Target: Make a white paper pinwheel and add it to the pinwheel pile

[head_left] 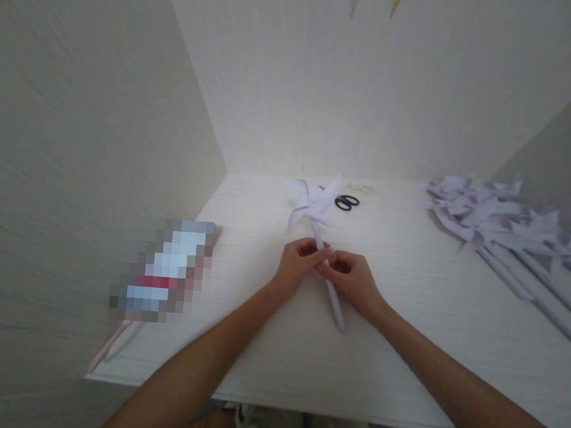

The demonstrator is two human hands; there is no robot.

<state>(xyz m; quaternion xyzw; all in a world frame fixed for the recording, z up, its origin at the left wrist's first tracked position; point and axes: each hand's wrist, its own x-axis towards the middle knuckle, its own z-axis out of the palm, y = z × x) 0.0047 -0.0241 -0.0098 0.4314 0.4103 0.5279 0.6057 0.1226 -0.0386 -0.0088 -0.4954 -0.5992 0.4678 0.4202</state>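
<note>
A white paper pinwheel (315, 203) is held over the middle of the table, its curled blades pointing away from me and its rolled paper stick slanting back toward me. My left hand (297, 262) pinches the stick from the left, a little below the blades. From the right, my right hand (352, 277) pinches the same stick slightly lower, and the fingertips of both hands nearly meet there. Just behind the blades, to the right, lie scissors (346, 202) with black handles; their blades are mostly hidden by the pinwheel.
Several white paper pinwheels (492, 220) lie in a pile at the right side of the white table (264, 357). A blurred-out item (167, 264) rests at the left near the wall. Walls (296, 76) enclose the table at the back and sides.
</note>
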